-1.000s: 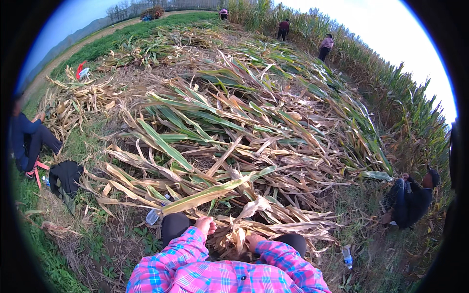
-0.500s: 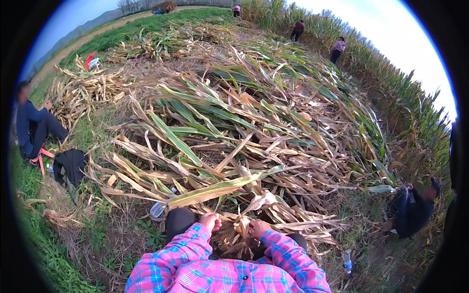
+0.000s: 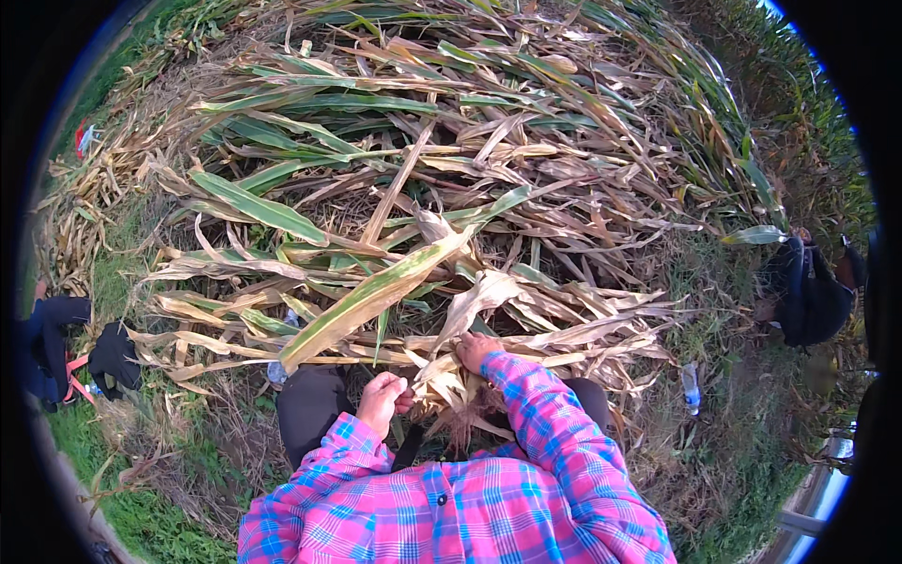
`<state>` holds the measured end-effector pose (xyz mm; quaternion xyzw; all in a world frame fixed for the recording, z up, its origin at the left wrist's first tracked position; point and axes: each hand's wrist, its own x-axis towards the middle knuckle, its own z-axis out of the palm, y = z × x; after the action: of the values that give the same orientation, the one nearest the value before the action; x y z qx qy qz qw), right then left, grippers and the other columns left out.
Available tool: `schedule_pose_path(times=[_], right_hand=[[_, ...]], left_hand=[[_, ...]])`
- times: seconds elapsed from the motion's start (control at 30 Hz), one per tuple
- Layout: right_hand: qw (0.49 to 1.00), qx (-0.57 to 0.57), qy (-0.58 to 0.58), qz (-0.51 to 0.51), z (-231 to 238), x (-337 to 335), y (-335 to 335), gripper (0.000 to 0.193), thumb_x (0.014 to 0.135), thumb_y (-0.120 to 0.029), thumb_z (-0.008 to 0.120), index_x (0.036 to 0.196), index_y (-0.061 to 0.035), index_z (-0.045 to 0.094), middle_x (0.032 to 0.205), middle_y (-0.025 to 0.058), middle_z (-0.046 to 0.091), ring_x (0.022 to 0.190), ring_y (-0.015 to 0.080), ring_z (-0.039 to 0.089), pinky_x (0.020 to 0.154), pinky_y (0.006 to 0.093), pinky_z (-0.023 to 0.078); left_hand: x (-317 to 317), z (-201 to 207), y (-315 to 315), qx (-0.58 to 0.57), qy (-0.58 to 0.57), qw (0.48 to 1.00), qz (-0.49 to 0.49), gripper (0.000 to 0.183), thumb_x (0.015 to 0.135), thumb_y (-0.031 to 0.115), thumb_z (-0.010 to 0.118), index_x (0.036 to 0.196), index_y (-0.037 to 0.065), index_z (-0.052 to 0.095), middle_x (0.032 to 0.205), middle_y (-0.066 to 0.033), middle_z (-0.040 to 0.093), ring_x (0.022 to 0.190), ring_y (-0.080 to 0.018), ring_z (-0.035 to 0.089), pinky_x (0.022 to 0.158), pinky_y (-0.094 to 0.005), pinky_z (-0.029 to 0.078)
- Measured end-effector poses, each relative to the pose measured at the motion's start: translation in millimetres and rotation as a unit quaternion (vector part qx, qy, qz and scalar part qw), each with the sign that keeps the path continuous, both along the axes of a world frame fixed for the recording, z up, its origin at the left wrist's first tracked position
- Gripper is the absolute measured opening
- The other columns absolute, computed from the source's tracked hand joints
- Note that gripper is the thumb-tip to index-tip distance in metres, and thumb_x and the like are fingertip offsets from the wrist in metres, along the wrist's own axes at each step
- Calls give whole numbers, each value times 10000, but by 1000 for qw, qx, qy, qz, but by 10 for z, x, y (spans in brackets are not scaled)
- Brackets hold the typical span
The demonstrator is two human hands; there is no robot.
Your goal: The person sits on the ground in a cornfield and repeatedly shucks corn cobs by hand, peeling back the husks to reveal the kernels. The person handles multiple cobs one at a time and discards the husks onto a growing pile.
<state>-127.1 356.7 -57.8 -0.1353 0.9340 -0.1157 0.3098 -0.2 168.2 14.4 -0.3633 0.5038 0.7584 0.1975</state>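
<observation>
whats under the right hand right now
Dry tan leaves show beside and below the right hand, on the side toward the left hand. Whatever lies directly beneath the right palm is covered, so its grip can't be made out.

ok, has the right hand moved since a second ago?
Yes: slightly forward; the right hand is now nearer the pale curled leaf lying just beyond it.

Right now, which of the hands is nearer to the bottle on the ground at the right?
Right. The right hand touches the dry leaves, to the left of the bottle; the left hand is farther left.
</observation>
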Motion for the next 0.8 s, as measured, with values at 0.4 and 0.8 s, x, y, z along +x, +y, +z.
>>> schedule_pose_path(times=[0.4, 0.8], right_hand=[[987, -132, 60, -70, -708, -1602, 14, 402, 801, -277, 482, 1153, -84, 458, 969, 136, 570, 873, 341, 546, 759, 410, 437], [993, 77, -85, 9, -1031, -1678, 212, 404, 753, -366, 545, 1035, -80, 496, 963, 148, 563, 874, 350, 549, 739, 437, 435]], left_hand=[[-144, 9, 44, 102, -55, 993, 7, 119, 848, 157, 537, 849, 46, 496, 773, -54, 576, 666, -134, 567, 616, -257, 468], [-193, -97, 41, 121, -84, 989, -11, 150, 856, 149, 552, 887, 10, 506, 809, -88, 588, 715, -167, 590, 647, -297, 500]])
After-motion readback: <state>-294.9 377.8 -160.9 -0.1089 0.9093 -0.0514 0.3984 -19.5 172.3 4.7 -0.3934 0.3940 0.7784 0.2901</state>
